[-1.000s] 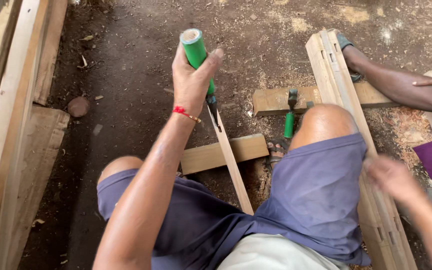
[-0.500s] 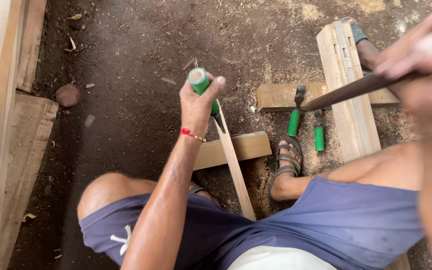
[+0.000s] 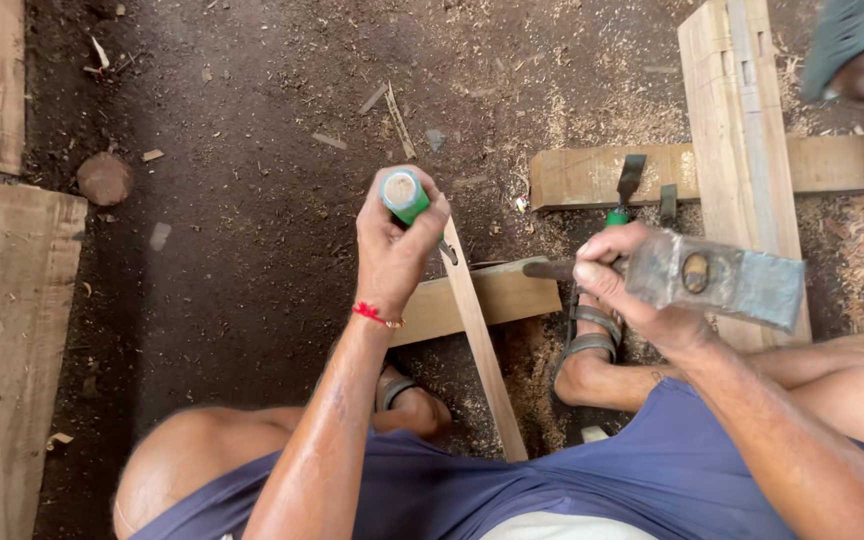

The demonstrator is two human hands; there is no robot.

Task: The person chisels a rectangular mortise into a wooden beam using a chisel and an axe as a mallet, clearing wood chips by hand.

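Chisel [image 3: 407,196] gripped by left hand [image 3: 392,250], hammer [image 3: 717,280] by right hand [image 3: 632,290], over sawdust-strewn dirt floor [image 3: 252,200].

**Bare arms, blue shorts, strapped sandals**

The left hand [image 3: 392,245] has a red thread bracelet [image 3: 376,316] at its wrist. Both arms are bare. Blue shorts [image 3: 552,490] fill the bottom of the frame, above a pale shirt hem [image 3: 552,527]. Dark strapped sandals [image 3: 587,335] cover the feet.

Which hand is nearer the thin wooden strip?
Left. The left hand holds a green-handled chisel right at the thin wooden strip; the right hand holds a hammer off to its right.
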